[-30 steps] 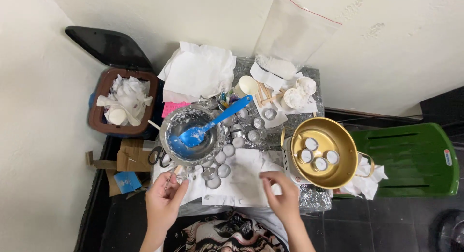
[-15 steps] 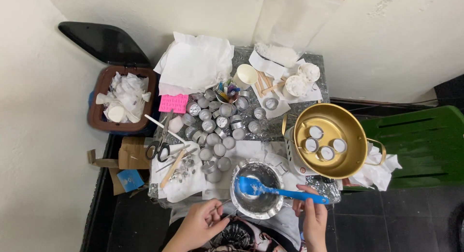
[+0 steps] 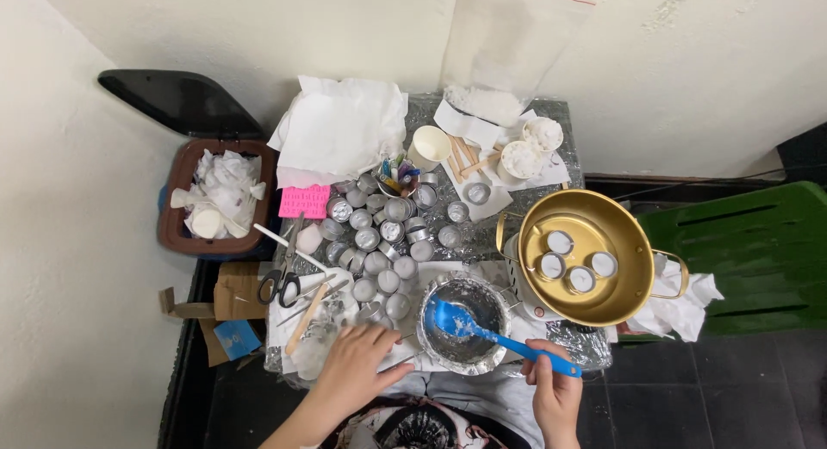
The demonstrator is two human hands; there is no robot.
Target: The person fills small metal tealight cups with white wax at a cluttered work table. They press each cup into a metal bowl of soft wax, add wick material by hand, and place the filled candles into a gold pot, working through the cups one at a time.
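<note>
Seen from above, a person worked at a small foil-covered table [image 3: 560, 113] set against a white wall. The right hand [image 3: 554, 396] was closed around the handle of a blue spoon [image 3: 495, 335], whose bowl lay inside a foil-lined metal bowl [image 3: 465, 328] at the table's near edge, with flecks of white material on it. The left hand [image 3: 357, 369] lay flat, fingers spread and holding nothing, on white paper just left of that bowl, beside a cluster of small empty tealight cups [image 3: 383, 242]. Scissors [image 3: 282, 277] and wooden sticks [image 3: 303, 322] sat further left. To the right, a gold pot [image 3: 586, 255] held four filled tealight cups [image 3: 579, 264]. A brown bin [image 3: 215, 199] full of crumpled paper stood on the floor left of the table, a green chair [image 3: 749, 260] to the right.
</note>
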